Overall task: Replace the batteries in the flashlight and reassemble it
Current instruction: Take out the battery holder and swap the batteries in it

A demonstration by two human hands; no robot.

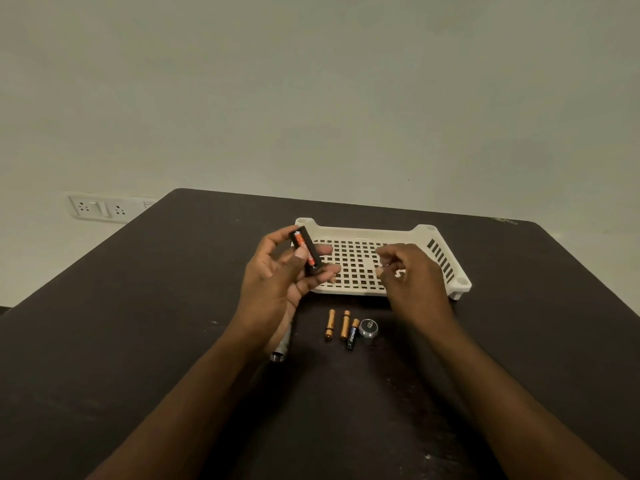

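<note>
Centre frame: left hand [277, 271] grips battery holder [307, 251], orange cell seated. Right hand [410, 271] loosely curled, holding nothing. Flashlight body [280, 351] beneath left wrist. Risk: loose batteries [343, 327] inserted reversed.

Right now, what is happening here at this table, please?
A person is changing flashlight batteries. The left hand holds the black battery holder with an orange battery in it, above a white basket. The right hand hovers nearby, fingers loosely curled, holding nothing visible. Three loose batteries and the flashlight cap lie on the dark table. The flashlight body lies partly hidden under the left wrist.
</note>
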